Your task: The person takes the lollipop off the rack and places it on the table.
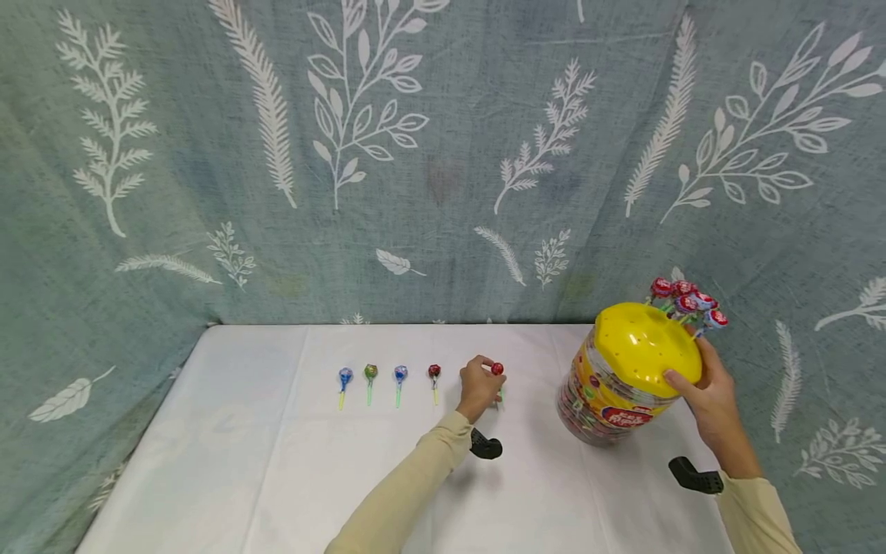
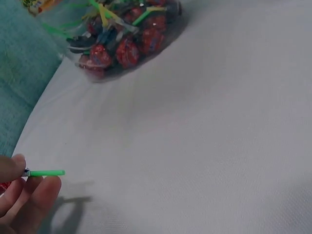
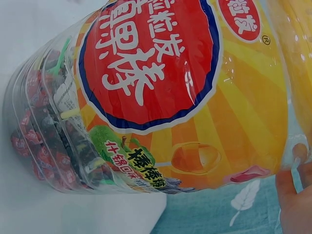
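glossy plastic lid (image 1: 640,350), matt cloth backdrop (image 1: 443,208)

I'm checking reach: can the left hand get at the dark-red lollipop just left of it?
Probably yes: only bare white tablecloth shows between the left hand and the dark-red lollipop, though that hand pinches another lollipop, which it may need to set down.

We pinch a red-topped lollipop (image 1: 497,368), its green stick (image 2: 46,172) exposed, right of four wrapped lollipops (image 1: 401,373) lying in a row, sticks toward us. On our right stands a clear, labelled jar (image 1: 623,385), several lollipops (image 1: 685,302) clustered at its yellow lid's (image 1: 640,342) far right edge.
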A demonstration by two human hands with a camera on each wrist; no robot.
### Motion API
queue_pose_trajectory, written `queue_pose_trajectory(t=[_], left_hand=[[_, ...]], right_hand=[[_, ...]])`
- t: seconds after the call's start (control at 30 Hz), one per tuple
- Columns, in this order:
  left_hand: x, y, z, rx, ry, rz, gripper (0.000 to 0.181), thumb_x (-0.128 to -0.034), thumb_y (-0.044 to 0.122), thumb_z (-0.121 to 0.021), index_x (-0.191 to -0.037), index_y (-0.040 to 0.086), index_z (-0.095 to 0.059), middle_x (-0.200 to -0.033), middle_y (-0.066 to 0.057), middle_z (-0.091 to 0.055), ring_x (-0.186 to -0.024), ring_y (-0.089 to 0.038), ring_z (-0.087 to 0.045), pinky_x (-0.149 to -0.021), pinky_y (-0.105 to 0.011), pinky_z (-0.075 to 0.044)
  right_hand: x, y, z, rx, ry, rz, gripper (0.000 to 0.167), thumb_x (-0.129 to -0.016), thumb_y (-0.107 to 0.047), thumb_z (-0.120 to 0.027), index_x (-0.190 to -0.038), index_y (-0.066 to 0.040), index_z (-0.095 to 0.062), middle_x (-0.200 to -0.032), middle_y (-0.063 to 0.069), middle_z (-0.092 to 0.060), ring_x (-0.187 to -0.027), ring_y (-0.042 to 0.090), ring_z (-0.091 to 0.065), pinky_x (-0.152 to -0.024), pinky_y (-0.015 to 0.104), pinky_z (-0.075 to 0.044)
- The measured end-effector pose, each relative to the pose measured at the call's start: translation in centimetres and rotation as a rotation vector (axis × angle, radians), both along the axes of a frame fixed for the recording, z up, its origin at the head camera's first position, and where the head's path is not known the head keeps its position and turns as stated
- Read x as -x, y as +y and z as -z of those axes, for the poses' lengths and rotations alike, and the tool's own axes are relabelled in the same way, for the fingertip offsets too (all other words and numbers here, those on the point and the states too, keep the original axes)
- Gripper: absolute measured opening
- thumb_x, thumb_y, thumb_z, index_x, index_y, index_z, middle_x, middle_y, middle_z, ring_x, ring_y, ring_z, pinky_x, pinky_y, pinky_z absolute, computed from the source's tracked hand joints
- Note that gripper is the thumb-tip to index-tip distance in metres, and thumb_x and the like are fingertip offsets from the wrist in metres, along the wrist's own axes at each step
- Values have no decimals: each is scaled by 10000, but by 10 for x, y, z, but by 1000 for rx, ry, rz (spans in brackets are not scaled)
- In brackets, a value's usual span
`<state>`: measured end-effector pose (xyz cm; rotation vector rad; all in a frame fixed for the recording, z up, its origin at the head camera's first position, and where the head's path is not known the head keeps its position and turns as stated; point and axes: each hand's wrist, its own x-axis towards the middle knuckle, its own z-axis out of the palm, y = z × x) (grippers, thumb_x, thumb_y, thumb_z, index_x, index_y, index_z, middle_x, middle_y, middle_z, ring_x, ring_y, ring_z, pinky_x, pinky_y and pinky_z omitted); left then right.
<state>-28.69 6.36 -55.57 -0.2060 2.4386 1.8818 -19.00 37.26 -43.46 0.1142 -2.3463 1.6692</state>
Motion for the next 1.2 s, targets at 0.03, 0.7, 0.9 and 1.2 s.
queue_pose_trajectory(t=[0.03, 0.7, 0.9, 1.2], left_hand=[[0, 1, 1, 10, -1, -10, 281, -793, 6, -728, -1040, -23, -596, -707, -86, -600, -450, -196, -604, -410, -285, -507], [2, 13, 14, 226, 139, -93, 262, -709, -63, -766, -910, -32, -601, -706, -98, -623, -636, -166, -602, -463, -254, -500], [4, 5, 13, 331, 180, -91, 261, -727, -25, -768, -909, -10, -582, -783, -137, -638, -760, -233, -610, -603, -282, -527], [8, 3, 6, 261, 148, -80, 244, -797, 39, -716, -1001, -22, -597, -710, -110, -579, -588, -178, -538, -463, -263, -452]], right_hand=[[0, 0, 0, -9, -1, -2, 716, -937, -70, -571, -1518, -225, -182, -1373, 13, -368, -1087, 59, -451, -829, 56, -413], [0, 0, -3, -63, -10, 23, 727, -940, -123, -584, -1521, -243, -162, -1434, 85, -326, -1113, 57, -426, -849, 59, -397], [2, -3, -1, -60, -17, 31, 731, -936, -134, -594, -1522, -235, -167, -1411, 81, -347, -1107, 59, -432, -848, 61, -399], [1, 0, -1, -67, -14, 37, 730, -940, -145, -589, -1525, -197, -155, -1429, 94, -334, -1099, 48, -433, -842, 56, -398]])
